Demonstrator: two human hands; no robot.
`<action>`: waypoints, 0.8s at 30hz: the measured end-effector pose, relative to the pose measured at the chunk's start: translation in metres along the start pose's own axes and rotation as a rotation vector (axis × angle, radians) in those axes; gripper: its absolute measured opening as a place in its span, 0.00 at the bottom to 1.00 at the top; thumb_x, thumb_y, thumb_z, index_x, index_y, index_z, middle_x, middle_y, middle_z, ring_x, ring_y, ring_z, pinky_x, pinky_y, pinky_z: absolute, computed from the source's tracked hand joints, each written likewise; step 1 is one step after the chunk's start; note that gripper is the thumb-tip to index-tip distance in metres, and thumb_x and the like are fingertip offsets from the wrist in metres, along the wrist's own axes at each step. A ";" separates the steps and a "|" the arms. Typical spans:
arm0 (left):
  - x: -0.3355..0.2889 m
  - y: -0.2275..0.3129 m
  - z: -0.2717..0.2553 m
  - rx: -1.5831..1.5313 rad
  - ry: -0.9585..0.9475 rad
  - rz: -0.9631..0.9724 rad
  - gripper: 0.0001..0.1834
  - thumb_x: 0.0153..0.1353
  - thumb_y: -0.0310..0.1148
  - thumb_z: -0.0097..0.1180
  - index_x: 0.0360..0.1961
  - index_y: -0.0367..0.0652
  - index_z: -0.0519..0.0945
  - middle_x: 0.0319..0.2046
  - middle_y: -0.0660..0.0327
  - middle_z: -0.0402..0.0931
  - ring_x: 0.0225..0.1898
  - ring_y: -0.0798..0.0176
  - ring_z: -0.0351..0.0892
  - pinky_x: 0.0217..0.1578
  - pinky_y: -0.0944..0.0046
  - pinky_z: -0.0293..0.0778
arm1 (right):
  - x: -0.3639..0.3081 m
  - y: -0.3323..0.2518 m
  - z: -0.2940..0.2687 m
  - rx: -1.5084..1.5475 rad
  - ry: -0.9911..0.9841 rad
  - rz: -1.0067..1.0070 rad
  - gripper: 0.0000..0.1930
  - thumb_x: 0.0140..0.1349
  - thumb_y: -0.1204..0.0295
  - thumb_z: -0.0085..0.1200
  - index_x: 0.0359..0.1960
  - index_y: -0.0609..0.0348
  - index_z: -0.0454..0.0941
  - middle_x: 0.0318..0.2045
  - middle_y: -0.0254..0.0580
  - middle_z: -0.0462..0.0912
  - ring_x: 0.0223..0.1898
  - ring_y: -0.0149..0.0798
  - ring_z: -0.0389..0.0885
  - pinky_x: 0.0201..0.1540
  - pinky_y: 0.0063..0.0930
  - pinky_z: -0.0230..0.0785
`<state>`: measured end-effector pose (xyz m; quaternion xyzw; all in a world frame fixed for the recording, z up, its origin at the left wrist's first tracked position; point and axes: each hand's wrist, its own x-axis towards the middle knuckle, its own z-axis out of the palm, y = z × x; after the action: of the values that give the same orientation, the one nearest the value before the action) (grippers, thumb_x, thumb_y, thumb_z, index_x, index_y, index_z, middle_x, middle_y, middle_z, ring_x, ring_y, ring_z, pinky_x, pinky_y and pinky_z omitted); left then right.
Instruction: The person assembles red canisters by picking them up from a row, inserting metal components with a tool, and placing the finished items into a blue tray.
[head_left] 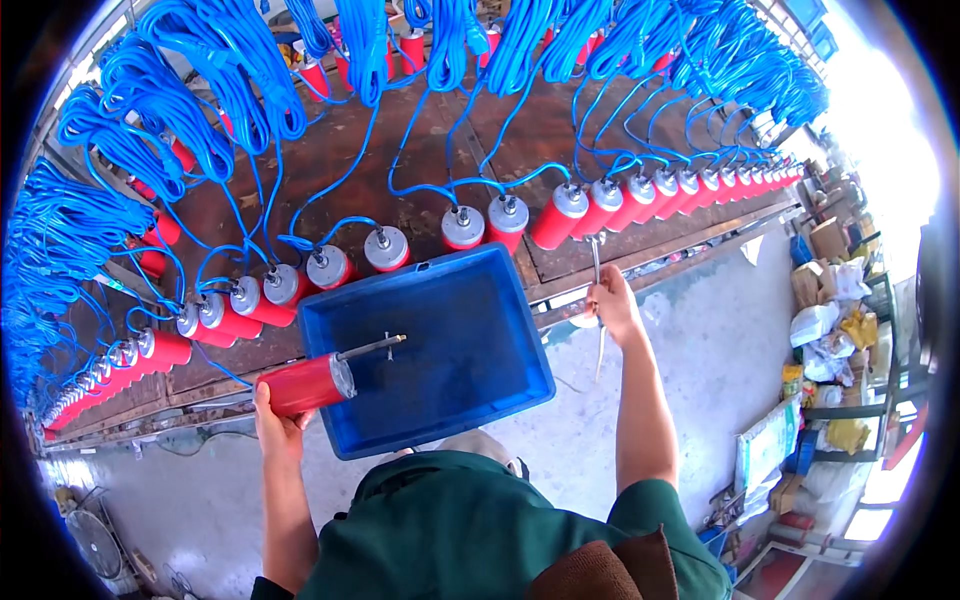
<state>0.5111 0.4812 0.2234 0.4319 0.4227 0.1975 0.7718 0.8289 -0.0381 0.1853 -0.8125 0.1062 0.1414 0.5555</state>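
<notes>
My left hand [280, 428] is wrapped round the lower end of a red cylinder [303, 385] with a grey metal end. A metal rod [372, 348] with a small crosspiece near its tip sticks out from that end. The cylinder lies tilted over the left part of a blue plastic tray [536, 355], its rod pointing across the tray. My right hand [617, 308] is closed on a slim metal tool [597, 258] like a wrench, held upright by the bench edge. Its upper end is near the row of red cylinders [603, 206]; its exact kind is unclear.
Red cylinders with grey tops line the brown bench [440, 140], blue cables running from them. Thick coils of blue cable [215, 70] hang along the far side. Bags and boxes [830, 320] crowd a rack at right. A fan [92, 540] stands at lower left.
</notes>
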 end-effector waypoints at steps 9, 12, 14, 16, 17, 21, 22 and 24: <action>0.012 -0.003 -0.009 -0.067 -0.042 -0.068 0.32 0.73 0.57 0.59 0.67 0.46 0.73 0.61 0.51 0.82 0.59 0.47 0.86 0.51 0.43 0.89 | -0.176 -0.115 0.055 0.490 -0.168 -0.438 0.20 0.79 0.72 0.51 0.69 0.56 0.66 0.35 0.42 0.81 0.22 0.29 0.79 0.25 0.24 0.75; 0.007 0.000 -0.003 -0.070 -0.034 -0.080 0.33 0.73 0.57 0.59 0.67 0.44 0.73 0.60 0.50 0.82 0.59 0.46 0.86 0.52 0.42 0.89 | -0.175 -0.117 0.080 0.351 -0.242 -0.241 0.16 0.78 0.72 0.54 0.64 0.53 0.71 0.34 0.34 0.77 0.23 0.25 0.73 0.21 0.20 0.67; 0.006 0.001 -0.003 -0.074 -0.052 -0.076 0.33 0.73 0.57 0.59 0.67 0.43 0.73 0.60 0.50 0.83 0.60 0.46 0.86 0.51 0.43 0.89 | -0.176 -0.123 0.115 0.160 -0.191 -0.246 0.11 0.78 0.71 0.52 0.58 0.55 0.75 0.29 0.34 0.77 0.20 0.25 0.72 0.19 0.22 0.64; 0.005 0.000 -0.003 -0.083 -0.071 -0.079 0.33 0.73 0.57 0.59 0.66 0.42 0.73 0.59 0.49 0.83 0.60 0.46 0.86 0.51 0.43 0.90 | -0.176 -0.132 0.139 0.102 -0.293 -0.188 0.11 0.79 0.69 0.50 0.56 0.58 0.76 0.27 0.36 0.77 0.17 0.27 0.72 0.18 0.24 0.64; 0.006 0.000 -0.004 -0.074 -0.079 -0.069 0.33 0.73 0.57 0.59 0.66 0.41 0.73 0.59 0.49 0.83 0.60 0.46 0.86 0.51 0.43 0.90 | -0.173 -0.135 0.150 0.119 -0.378 -0.144 0.11 0.79 0.68 0.49 0.55 0.59 0.76 0.26 0.37 0.78 0.16 0.28 0.71 0.17 0.25 0.65; 0.010 -0.003 -0.009 -0.080 -0.115 -0.070 0.33 0.73 0.56 0.58 0.66 0.40 0.74 0.59 0.48 0.83 0.60 0.47 0.86 0.50 0.43 0.90 | -0.156 -0.139 0.193 0.245 -0.505 0.069 0.13 0.77 0.70 0.43 0.51 0.64 0.78 0.29 0.42 0.80 0.18 0.25 0.67 0.18 0.22 0.62; 0.010 -0.004 -0.009 -0.084 -0.115 -0.071 0.33 0.73 0.56 0.58 0.66 0.40 0.74 0.59 0.48 0.83 0.60 0.47 0.86 0.50 0.43 0.90 | -0.153 -0.137 0.198 0.241 -0.505 0.068 0.13 0.77 0.70 0.43 0.51 0.64 0.78 0.29 0.42 0.80 0.18 0.25 0.67 0.18 0.22 0.62; 0.010 -0.004 -0.011 -0.056 -0.165 -0.065 0.37 0.72 0.61 0.60 0.68 0.42 0.71 0.59 0.48 0.83 0.57 0.46 0.88 0.57 0.43 0.87 | -0.149 -0.135 0.208 0.392 -0.548 0.151 0.13 0.76 0.71 0.42 0.49 0.64 0.78 0.30 0.44 0.80 0.17 0.25 0.63 0.18 0.20 0.58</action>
<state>0.5074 0.4917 0.2125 0.4110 0.3657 0.1477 0.8219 0.7103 0.2067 0.2833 -0.6118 0.0382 0.3720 0.6970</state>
